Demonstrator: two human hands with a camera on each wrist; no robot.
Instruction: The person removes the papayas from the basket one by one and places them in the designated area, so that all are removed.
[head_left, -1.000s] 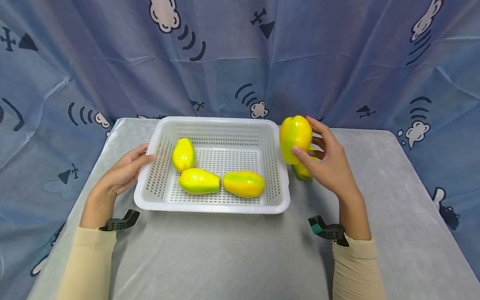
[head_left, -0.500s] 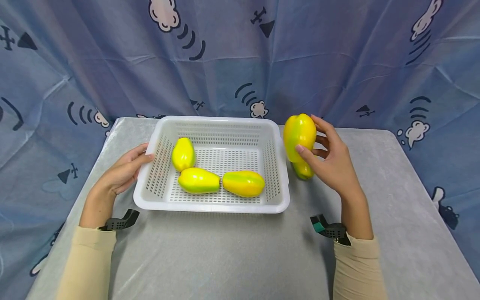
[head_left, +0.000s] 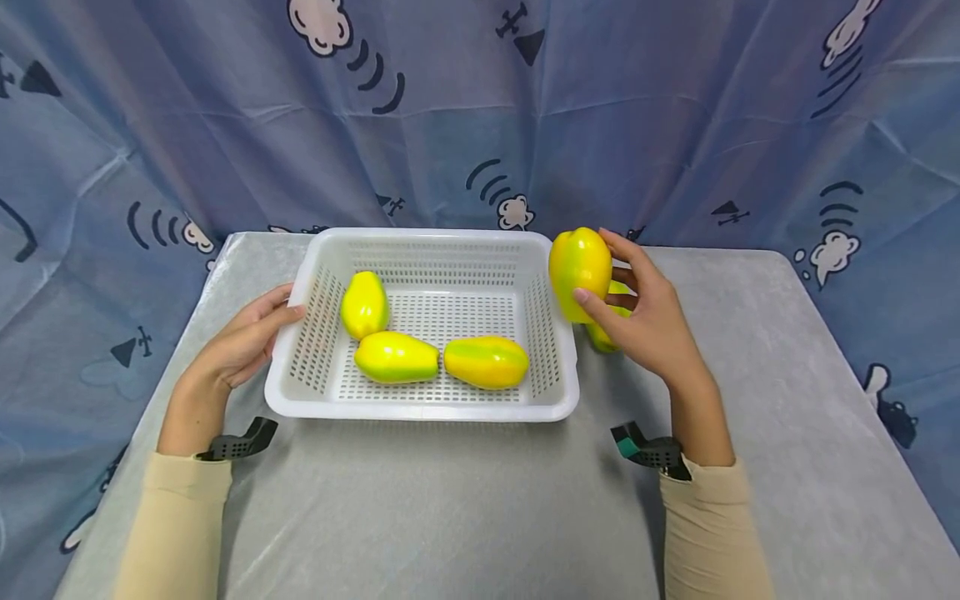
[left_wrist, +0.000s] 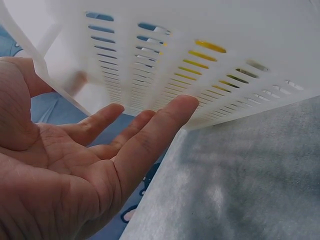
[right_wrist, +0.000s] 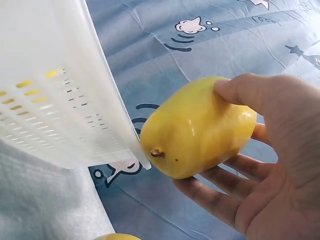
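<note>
In the head view, a white perforated plastic basket (head_left: 420, 410) sits on the grey table. My left hand (head_left: 243, 342) holds its left rim; in the left wrist view the thumb is over the wall and the fingers are outside it. Three yellow-green papayas lie inside: one upright at left (head_left: 365, 306), one lying at front (head_left: 396, 357), one to its right (head_left: 486, 362). My right hand (head_left: 648, 321) grips another papaya (head_left: 580, 271) by its sides, raised at the basket's right rim. Behind it, a further papaya (head_left: 602, 337) rests on the table, mostly hidden.
A blue patterned curtain (head_left: 442, 108) hangs behind the grey table (head_left: 450, 508). Each wrist wears a black strap mount, the left one (head_left: 240, 442) and the right one (head_left: 648, 452).
My right hand first shifted slightly right with its papaya, then came back left to the basket's right rim. The left hand stays on the basket, and the papayas inside keep their places.
</note>
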